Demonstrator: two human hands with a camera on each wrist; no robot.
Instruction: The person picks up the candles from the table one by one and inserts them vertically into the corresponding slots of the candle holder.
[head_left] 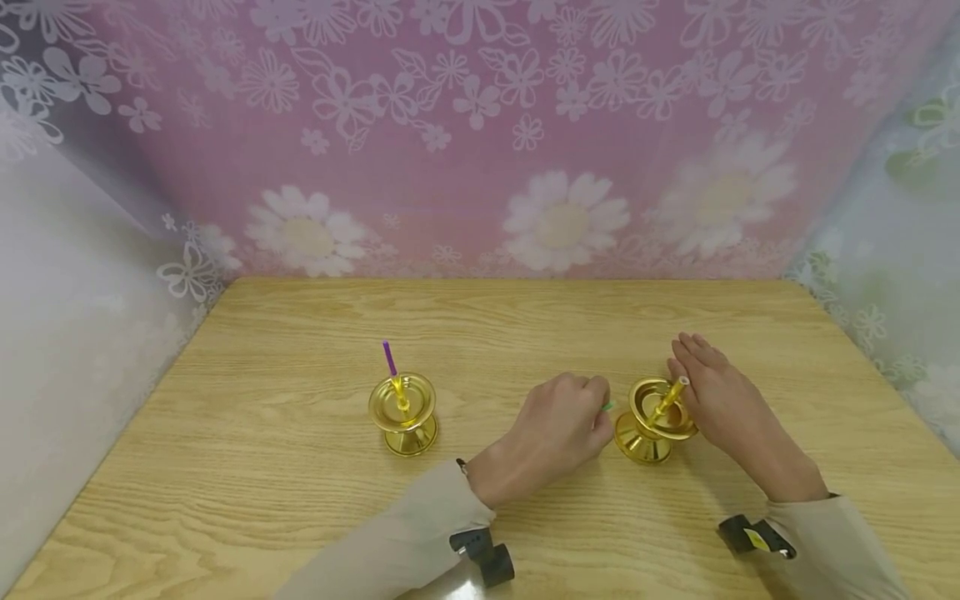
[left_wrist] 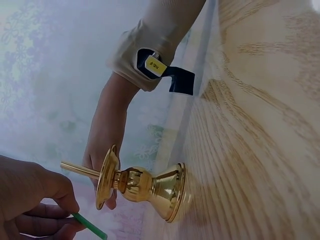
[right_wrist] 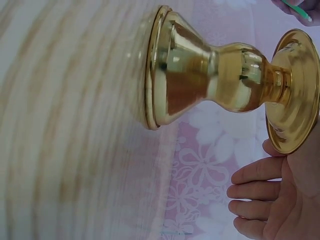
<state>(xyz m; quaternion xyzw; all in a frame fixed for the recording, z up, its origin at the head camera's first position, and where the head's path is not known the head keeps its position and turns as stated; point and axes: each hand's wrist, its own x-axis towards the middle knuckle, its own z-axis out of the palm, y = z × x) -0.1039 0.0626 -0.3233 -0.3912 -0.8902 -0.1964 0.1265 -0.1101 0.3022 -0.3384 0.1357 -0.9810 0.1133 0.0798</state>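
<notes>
My left hand [head_left: 558, 429] pinches a thin green candle [left_wrist: 91, 227] between thumb and fingers. Only a small green tip shows past the fingers in the head view. Just right of it stands a gold candle holder [head_left: 647, 442], upright, with a round dish and a bare tube [left_wrist: 80, 170] rising from it. Beside the dish's right edge is my right hand [head_left: 723, 404], its fingers straight; the right wrist view has the thumb side by the rim [right_wrist: 292, 142]. Whether it presses the rim I cannot tell. At left, a second gold holder [head_left: 408, 437] carries a purple candle [head_left: 389, 358].
Both holders stand on a wood-grain table [head_left: 300, 517]. A pink floral backdrop [head_left: 450, 167] rises behind its far edge, with pale panels at both sides. Dark camera mounts [head_left: 483, 557] hang from the sleeves.
</notes>
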